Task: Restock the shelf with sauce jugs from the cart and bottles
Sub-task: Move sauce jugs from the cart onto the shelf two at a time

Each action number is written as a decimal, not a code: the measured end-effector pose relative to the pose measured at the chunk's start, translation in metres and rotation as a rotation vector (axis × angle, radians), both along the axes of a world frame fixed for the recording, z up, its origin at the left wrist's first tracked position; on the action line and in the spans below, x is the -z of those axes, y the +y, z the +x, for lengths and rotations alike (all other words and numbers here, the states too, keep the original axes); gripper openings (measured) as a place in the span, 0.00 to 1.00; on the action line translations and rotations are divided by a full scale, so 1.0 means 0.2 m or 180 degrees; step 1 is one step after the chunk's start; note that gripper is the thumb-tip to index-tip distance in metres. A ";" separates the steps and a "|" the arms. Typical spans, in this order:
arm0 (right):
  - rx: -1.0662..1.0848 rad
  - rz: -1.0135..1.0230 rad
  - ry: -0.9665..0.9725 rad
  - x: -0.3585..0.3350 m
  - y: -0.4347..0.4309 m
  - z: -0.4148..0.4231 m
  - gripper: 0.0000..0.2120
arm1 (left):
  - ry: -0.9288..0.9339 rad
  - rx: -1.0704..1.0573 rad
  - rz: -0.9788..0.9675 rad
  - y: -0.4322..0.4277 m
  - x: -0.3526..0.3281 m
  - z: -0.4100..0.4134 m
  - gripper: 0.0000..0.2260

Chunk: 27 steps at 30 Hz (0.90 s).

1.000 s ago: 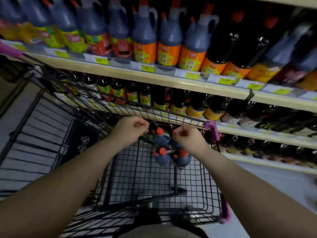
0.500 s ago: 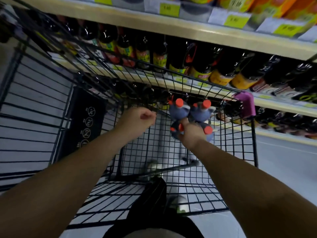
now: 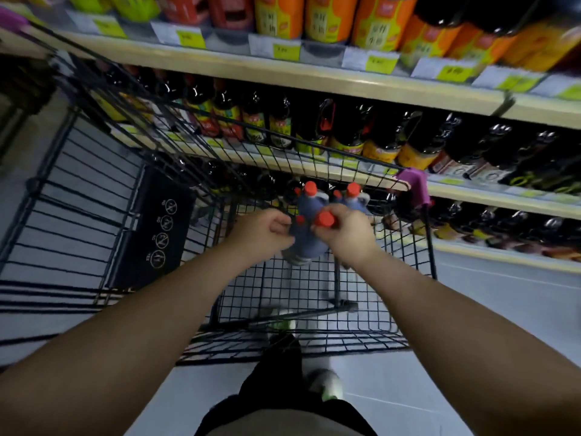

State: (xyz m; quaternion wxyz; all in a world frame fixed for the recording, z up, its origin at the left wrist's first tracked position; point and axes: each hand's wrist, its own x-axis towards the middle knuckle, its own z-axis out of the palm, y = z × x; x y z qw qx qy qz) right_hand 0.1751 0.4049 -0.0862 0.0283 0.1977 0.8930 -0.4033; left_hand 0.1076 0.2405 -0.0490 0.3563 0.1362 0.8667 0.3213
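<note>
Several blue-grey sauce jugs with red caps stand in the far right corner of the black wire cart (image 3: 371,313). My right hand (image 3: 347,234) is closed around the neck of the nearest sauce jug (image 3: 309,242), just under its red cap. My left hand (image 3: 261,232) is curled against the left side of the same jug, touching it. Two more jugs (image 3: 353,198) stand behind, against the cart's far wall. The shelf (image 3: 314,78) runs along the far side of the cart, lined with dark bottles.
Orange-labelled jugs (image 3: 330,17) fill the upper shelf level above yellow price tags. Dark sauce bottles (image 3: 380,146) fill the middle and lower levels. A purple corner bumper (image 3: 413,184) caps the cart's right rim. My feet stand on grey floor (image 3: 490,325) below the cart.
My left hand has moved right onto the jug that my right hand holds. The view has tilted slightly, showing more of the upper shelf.
</note>
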 end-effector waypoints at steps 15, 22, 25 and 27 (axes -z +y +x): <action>0.0676 -0.1068 0.1185 -0.74 0.17 0.53 0.07 | 0.0132 0.0309 0.1105 0.22 -0.36 0.50 0.42; 0.1186 -0.1541 0.0829 -0.69 0.21 0.84 0.29 | -0.0349 -0.0658 0.1642 0.32 -0.44 0.69 0.30; 0.1102 -0.1610 0.0260 -0.60 0.14 0.97 0.45 | -0.0592 -0.0887 0.1831 0.35 -0.47 0.74 0.23; 0.0931 -0.1791 0.0142 -0.57 0.09 1.01 0.46 | -0.0748 -0.0838 0.1896 0.35 -0.49 0.75 0.20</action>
